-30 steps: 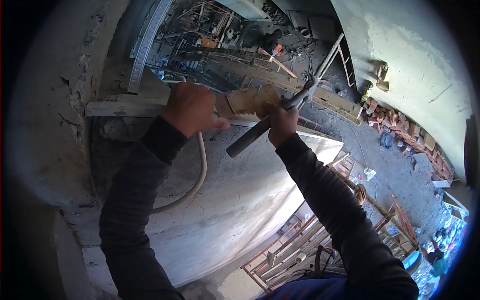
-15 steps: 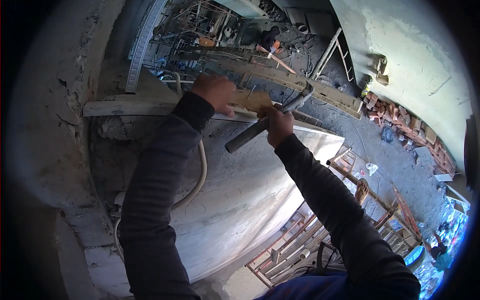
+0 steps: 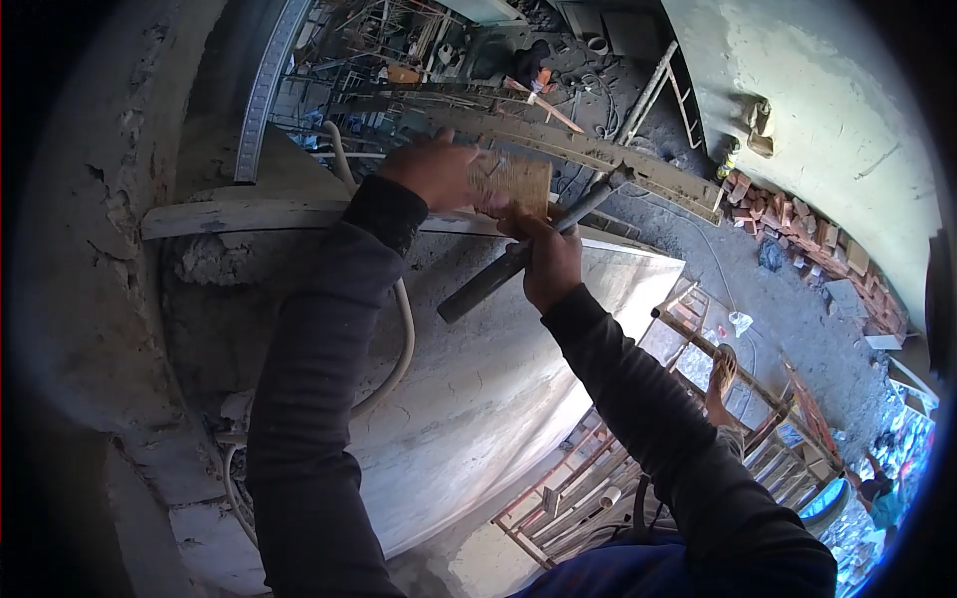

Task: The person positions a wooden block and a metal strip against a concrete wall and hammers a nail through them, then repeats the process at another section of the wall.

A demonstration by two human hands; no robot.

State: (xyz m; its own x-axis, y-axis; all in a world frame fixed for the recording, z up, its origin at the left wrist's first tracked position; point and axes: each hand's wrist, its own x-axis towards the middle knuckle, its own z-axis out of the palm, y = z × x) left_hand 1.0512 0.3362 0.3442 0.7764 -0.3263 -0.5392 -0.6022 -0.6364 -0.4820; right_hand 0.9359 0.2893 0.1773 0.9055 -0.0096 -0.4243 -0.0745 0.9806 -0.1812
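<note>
Right hand (image 3: 551, 264) grasps the hammer (image 3: 485, 285) around mid-handle, fingertips at the wood block (image 3: 520, 183), apparently so one hand manages both. Block is by the ledge (image 3: 239, 216), contact unclear. Left hand (image 3: 435, 173) is blurred at block's left end; grip cannot be determined.

Open air right of hammer (image 3: 486, 282), hose (image 3: 407, 334) beside left hand (image 3: 434, 174).

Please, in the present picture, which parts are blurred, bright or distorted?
Head view: the left hand is smeared, while the hammer looks sharper; head view: the concrete wall brightens toward its right end; head view: wide-lens curvature, with blackened corners.
</note>
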